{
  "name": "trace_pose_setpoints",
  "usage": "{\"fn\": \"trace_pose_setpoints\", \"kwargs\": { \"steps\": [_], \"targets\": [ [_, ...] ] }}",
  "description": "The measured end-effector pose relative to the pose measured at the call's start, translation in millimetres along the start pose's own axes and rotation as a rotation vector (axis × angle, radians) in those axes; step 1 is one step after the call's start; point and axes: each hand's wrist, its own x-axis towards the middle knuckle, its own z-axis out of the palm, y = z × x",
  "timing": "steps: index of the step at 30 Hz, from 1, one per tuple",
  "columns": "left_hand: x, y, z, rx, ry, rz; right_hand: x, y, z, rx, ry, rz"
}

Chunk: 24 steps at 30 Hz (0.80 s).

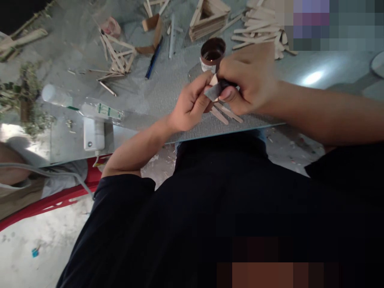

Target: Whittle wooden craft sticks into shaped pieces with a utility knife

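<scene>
My left hand (192, 104) is closed on a pale craft stick (214, 80), most of it covered by the fingers. Against the stick lies the grey blade of a knife (213, 92), whose dark handle is wrapped in my right hand (247, 80). Both hands meet just above the table's near edge. Beneath them, loose craft sticks (220, 115) lie on the glass surface. An open brown jar (213, 50) stands right behind the hands, with dark contents and a white label.
Stacked sticks form a triangular frame (207, 20) at the back. A pile of craft sticks (258, 28) lies to its right. Leftward are a blue pen (154, 58), a cardboard strip (151, 34), a stick assembly (118, 56), a plastic bottle (58, 96) and a white power bank (94, 134).
</scene>
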Motion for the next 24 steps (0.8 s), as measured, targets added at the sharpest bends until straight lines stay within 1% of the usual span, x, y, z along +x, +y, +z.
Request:
{"fn": "trace_pose_setpoints", "kwargs": {
  "steps": [1,4,5,8,10,13,15,17,21,22,24],
  "targets": [
    [1,-2,-1.4,0.013,-0.011,0.008,0,0,0,-0.033,0.014,-0.026],
    [3,0,-1.5,0.089,-0.003,-0.087,2,0,-1,-0.096,0.061,-0.107],
    [4,2,0.4,0.093,-0.004,-0.083,3,0,-1,-0.1,0.085,-0.132],
    [8,7,9.8,0.03,0.008,0.064,7,-1,-2,-0.09,0.104,-0.161],
    [11,10,15.5,-0.016,0.002,0.139,10,0,-3,-0.076,0.113,-0.172],
    [10,16,17.7,-0.037,-0.034,0.145,11,6,-2,-0.075,0.136,-0.194],
    [7,18,15.4,-0.01,-0.022,0.114,10,12,-2,-0.114,0.114,-0.177],
    [5,16,12.5,0.032,-0.006,0.103,7,15,-3,-0.15,0.062,-0.138],
    [4,6,10.4,0.032,-0.064,0.163,3,17,-4,-0.156,-0.092,-0.007],
    [5,4,10.9,0.022,-0.077,0.18,3,18,-3,-0.151,-0.118,0.019],
    [6,1,12.2,0.02,-0.079,0.216,2,18,-2,-0.142,-0.121,0.031]
  ]
}}
